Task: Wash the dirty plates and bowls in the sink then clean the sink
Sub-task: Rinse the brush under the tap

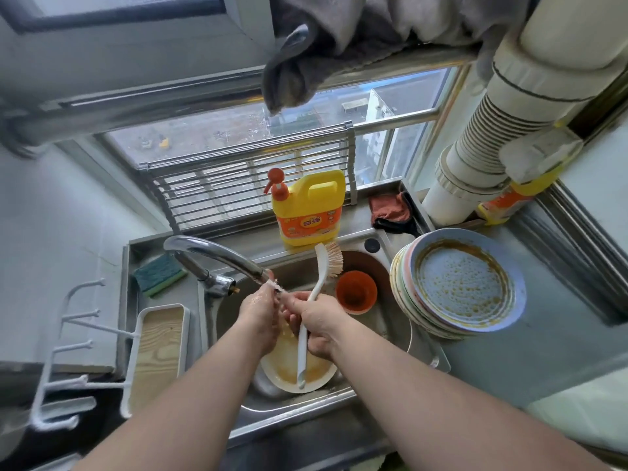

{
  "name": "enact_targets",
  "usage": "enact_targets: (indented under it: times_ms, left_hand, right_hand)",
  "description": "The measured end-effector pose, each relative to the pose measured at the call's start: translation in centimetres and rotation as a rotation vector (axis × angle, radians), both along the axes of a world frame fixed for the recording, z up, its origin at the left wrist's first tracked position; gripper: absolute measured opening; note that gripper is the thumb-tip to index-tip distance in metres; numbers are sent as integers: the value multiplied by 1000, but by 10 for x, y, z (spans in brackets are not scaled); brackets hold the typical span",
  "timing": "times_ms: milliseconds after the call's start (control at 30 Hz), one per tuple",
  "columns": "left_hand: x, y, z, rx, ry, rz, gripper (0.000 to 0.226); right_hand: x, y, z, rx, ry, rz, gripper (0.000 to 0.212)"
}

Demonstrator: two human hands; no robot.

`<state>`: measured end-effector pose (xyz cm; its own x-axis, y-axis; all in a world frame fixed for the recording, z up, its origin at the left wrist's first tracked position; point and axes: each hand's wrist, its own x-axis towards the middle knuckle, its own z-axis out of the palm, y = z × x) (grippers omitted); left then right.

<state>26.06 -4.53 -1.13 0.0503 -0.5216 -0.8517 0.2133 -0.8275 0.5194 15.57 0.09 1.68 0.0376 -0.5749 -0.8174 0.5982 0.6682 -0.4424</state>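
- The sink (401, 338) holds a sauce-smeared plate (289, 368) low in the basin and an orange bowl (356, 291) toward the back; nothing in it looks washed yet.
- A stack of dirty plates (458, 283) waits on the counter just right of the sink, the top one ringed with brown sauce.
- The tap (217, 256) arches over the basin, its spout touching or just above the hands — water appears to run there.
- The left hand (260, 312) sits under the spout, fingers loosely bent; whether it grips anything I cannot tell.
- The right hand (319, 326) is curled round the brush (317, 294), bristles up, handle end over the plate.
- Judgement: an early step — wetting hands and brush. Next calls for turning the bristles down onto the plate, likely with soap from the yellow bottle (307, 209).
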Motion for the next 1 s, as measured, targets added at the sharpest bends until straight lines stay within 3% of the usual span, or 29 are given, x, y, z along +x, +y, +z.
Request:
enact_targets:
  times_ms: [167,300,400,500,700,833,933,1000]
  left_hand:
    - [31,13,-13,0,85,7,49]
    - [44,15,-8,-6,86,27,24]
    - [48,17,-4,-57,72,70,27]
    - [44,16,-2,-85,18,132,24]
    - [26,8,3,8,37,68,54]
    - [-11,-5,9,1,154,95,44]
    - [-34,-10,12,-43,178,122,27]
    - [-41,-8,12,-29,142,106,34]
  right_hand:
    - [24,-29,8,60,-37,-31,33]
    - [27,-46,7,82,39,-13,6]
    - [28,-47,5,85,70,-35,4]
    - [26,-45,2,134,74,-72,35]
    - [7,-32,-4,143,237,94,43]
    - [-17,-27,-12,95,309,155,39]
    - [-40,-20,-19,31,475,268,37]
    - [-54,-14,-23,1,559,418,32]
